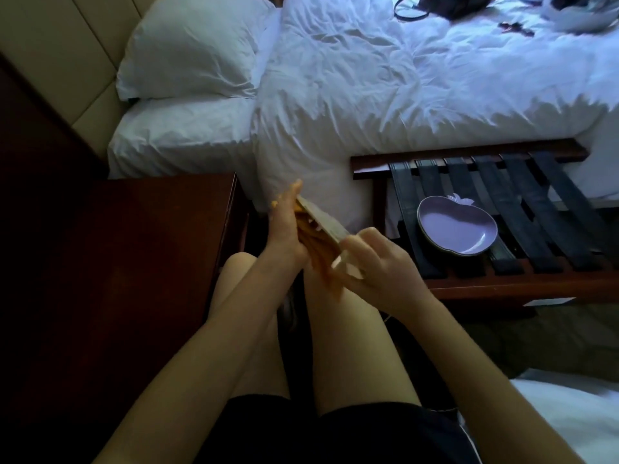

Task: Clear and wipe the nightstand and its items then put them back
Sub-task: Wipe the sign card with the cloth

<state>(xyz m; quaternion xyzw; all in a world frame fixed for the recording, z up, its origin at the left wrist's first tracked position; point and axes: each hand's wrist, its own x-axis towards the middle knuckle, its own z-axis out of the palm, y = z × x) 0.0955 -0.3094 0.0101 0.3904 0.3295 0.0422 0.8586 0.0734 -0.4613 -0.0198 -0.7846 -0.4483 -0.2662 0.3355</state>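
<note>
**Wiping of Flat Tan Item Under Way**

At centre frame, the left hand (pixel 284 229) is pressing an orange cloth (pixel 326 279) against a flat tan item (pixel 323 222), its grip spread with the fingers straight. The right hand (pixel 375 266) is holding the item's lower end, its grip curled round it. The dark wooden counter (pixel 134 262) is standing at left. A purple dish (pixel 457 229) is lying on the luggage rack (pixel 502 286) at right, beside the bed (pixel 402 95).

Motion blur smears the flat tan object (pixel 323 222) so its kind cannot be told, the left hand (pixel 284 229) hides much of the orange cloth (pixel 330 279), and the top edge cuts off the dark bag (pixel 445 5) on the bed (pixel 368 78).
</note>
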